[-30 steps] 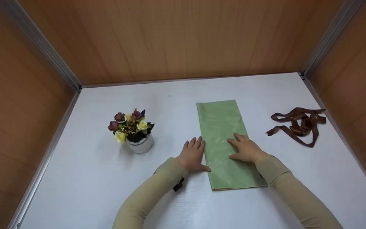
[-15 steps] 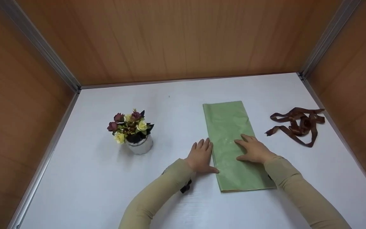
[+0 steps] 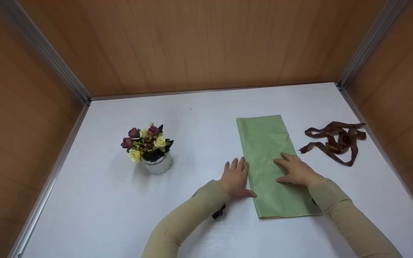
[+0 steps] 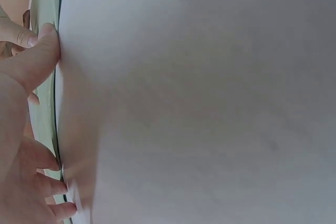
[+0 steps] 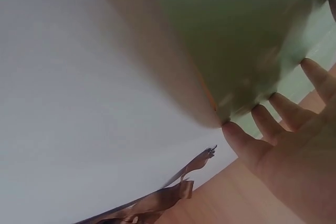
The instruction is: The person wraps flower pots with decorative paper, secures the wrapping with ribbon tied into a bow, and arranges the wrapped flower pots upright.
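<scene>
A folded sheet of green wrapping paper (image 3: pixel 264 138) lies flat on the white table, longer front to back than it is wide. Along its left edge rests my left hand (image 3: pixel 236 181), fingers spread, the thumb touching the paper's margin. My right hand (image 3: pixel 297 172) lies on the paper's right half with fingertips and thumb pressing down on it. In the left wrist view, the left thumb (image 4: pixel 44 53) and fingers meet the edge of the paper. The right wrist view has the right fingers (image 5: pixel 268 124) spread across the green surface.
To the left stands a white pot (image 3: pixel 159 165) of artificial flowers (image 3: pixel 147 141) in dark red and yellow. A loose brown ribbon (image 3: pixel 342 141) lies tangled at the right. Wooden panels (image 3: pixel 210 43) enclose the back and both sides of the white table (image 3: pixel 192 136).
Both hands have slid to the right and slightly toward the front, and the green wrapping paper has moved along with them. The flower pot and the ribbon stay where they were.
</scene>
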Demonstrator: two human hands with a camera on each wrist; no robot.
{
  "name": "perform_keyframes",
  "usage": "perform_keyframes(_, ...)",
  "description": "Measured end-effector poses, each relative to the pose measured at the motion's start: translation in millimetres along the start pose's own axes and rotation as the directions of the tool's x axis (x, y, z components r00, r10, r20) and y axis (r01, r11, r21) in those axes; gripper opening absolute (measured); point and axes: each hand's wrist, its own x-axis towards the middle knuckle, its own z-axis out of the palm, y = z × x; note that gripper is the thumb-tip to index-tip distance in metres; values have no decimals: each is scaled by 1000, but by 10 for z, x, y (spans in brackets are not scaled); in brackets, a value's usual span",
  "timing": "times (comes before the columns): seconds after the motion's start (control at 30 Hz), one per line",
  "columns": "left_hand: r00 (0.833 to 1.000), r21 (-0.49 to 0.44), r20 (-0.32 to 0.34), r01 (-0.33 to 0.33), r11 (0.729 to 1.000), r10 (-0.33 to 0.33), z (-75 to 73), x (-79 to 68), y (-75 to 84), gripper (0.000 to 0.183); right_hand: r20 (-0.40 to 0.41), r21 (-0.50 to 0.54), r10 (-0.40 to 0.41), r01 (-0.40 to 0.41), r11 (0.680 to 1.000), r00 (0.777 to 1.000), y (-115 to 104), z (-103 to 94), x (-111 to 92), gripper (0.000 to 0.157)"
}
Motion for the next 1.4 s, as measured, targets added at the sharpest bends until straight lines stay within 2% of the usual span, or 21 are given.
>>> perform_keyframes(0.1,1000,-3,3,6,1000,-6,0,8,12,112,-20,19,3,-3,1000,1000,32,-25,19,68)
perform_keyframes(0.2,1000,-4,-4,0,1000,0,-6,15,13,112,-76,89,62,-56,994,995,79,-70,48,65)
perform_keyframes(0.33,1000,-15,-6,-7,1000,7,-8,16,9,112,-143,196,215,-185,963,966,157,-150,43,64)
perform_keyframes(0.4,1000,-18,-4,-8,1000,8,-11,11,8,112,-149,224,274,-237,945,950,200,-180,30,66)
perform_keyframes(0.5,1000,-16,-12,-9,1000,8,-16,7,9,112,-129,260,321,-280,924,938,266,-202,26,68)
perform_keyframes(0.7,1000,-8,-20,-7,1000,7,-23,27,21,111,-117,342,338,-281,897,934,337,-228,33,66)
perform_keyframes(0.83,1000,2,-14,-9,1000,10,-6,25,28,110,-95,411,363,-296,862,927,369,-219,34,60)
perform_keyframes(0.97,1000,3,-9,-18,1000,18,5,12,24,110,-64,435,383,-320,842,921,384,-206,34,59)
perform_keyframes(1.4,1000,18,-6,1,1000,-1,-46,-12,22,110,-59,477,367,-297,827,928,384,-256,33,56)
